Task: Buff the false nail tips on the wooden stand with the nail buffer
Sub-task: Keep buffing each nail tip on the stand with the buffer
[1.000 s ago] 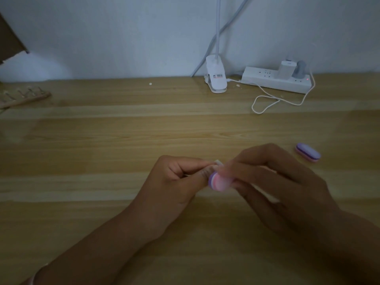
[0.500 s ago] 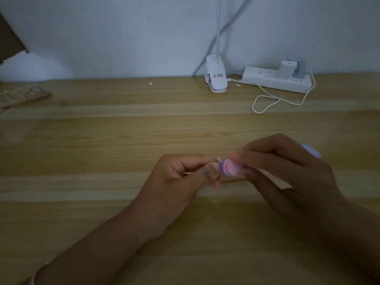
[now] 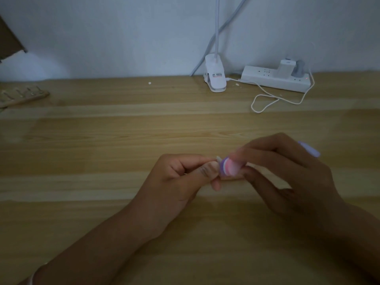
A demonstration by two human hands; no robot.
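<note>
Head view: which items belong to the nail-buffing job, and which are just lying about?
Job in hand:
- left hand, pinching a false nail tip
- right hand, holding the nail buffer beside the tip
- wooden stand, far left

Lying about:
- second purple buffer, partly behind the right hand
- clip lamp
- power strip
</note>
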